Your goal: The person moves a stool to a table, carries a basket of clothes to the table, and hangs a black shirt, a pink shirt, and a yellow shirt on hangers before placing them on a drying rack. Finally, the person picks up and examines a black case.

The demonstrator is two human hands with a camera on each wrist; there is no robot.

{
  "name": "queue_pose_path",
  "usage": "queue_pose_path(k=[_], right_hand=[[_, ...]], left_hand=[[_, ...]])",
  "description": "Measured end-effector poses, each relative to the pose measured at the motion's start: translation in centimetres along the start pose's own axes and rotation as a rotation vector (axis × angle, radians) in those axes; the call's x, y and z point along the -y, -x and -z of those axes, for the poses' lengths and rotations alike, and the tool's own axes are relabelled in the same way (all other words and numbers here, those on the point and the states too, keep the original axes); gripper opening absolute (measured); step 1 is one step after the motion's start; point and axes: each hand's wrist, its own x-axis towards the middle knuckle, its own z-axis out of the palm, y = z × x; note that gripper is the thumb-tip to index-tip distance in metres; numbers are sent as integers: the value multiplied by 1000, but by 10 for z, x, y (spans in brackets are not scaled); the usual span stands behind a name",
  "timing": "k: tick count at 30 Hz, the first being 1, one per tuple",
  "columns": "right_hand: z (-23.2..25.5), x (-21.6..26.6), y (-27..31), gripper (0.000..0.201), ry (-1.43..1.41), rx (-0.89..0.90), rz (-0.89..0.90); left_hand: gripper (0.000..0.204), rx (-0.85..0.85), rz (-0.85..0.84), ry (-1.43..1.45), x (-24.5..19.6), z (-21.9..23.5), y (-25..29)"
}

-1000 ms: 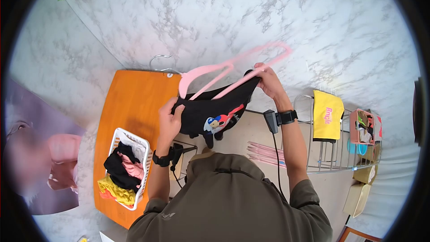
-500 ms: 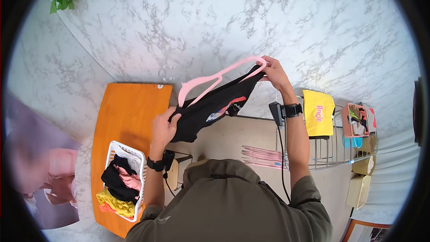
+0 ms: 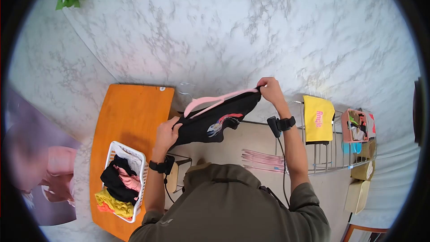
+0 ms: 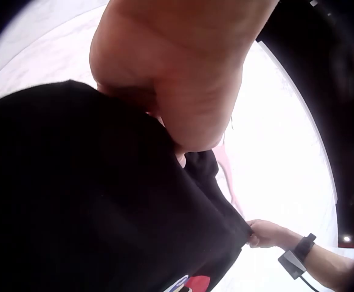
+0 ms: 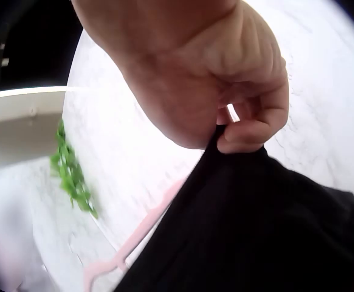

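Observation:
A black garment [image 3: 192, 129] with a colourful print is stretched between both hands, a pink hanger [image 3: 204, 101] lying along its upper edge. The left hand [image 3: 166, 135] grips the garment's left end near one end of the hanger. At the upper right corner the right hand [image 3: 271, 91] pinches the cloth. In the right wrist view, thumb and fingers of the right hand [image 5: 225, 79] close on the black fabric [image 5: 225, 207], and the pink hanger [image 5: 143, 230] shows behind it. The left hand [image 4: 171, 73] covers part of the fabric [image 4: 104, 194] in the left wrist view.
On the orange table [image 3: 134, 116] at left stands a white basket [image 3: 143, 170] of mixed clothes. Several pink hangers [image 3: 263, 159] lie low in the middle. A metal rack [image 3: 329, 161] at right bears a yellow garment [image 3: 318, 118] and a pink basket [image 3: 346, 127].
The right hand has come down and let the hanger's far end drop inside the garment's edge; it now pinches the cloth corner. The hanger lies lower and flatter along the garment.

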Motion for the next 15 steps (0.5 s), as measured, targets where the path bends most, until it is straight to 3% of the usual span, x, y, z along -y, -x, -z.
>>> queue_pose_path(k=[1, 2, 9, 15], right_hand=[[-4, -3, 4, 22, 251, -61, 114], [-8, -4, 8, 21, 317, -76, 81], [-21, 31, 33, 22, 289, 56, 103], [-39, 68, 58, 23, 222, 147, 269]], left_hand=[[11, 10, 2, 1, -5, 0, 4], [11, 45, -25, -59, -12, 0, 5], [13, 86, -69, -60, -29, -7, -1], [17, 118, -86, 36, -42, -6, -17]])
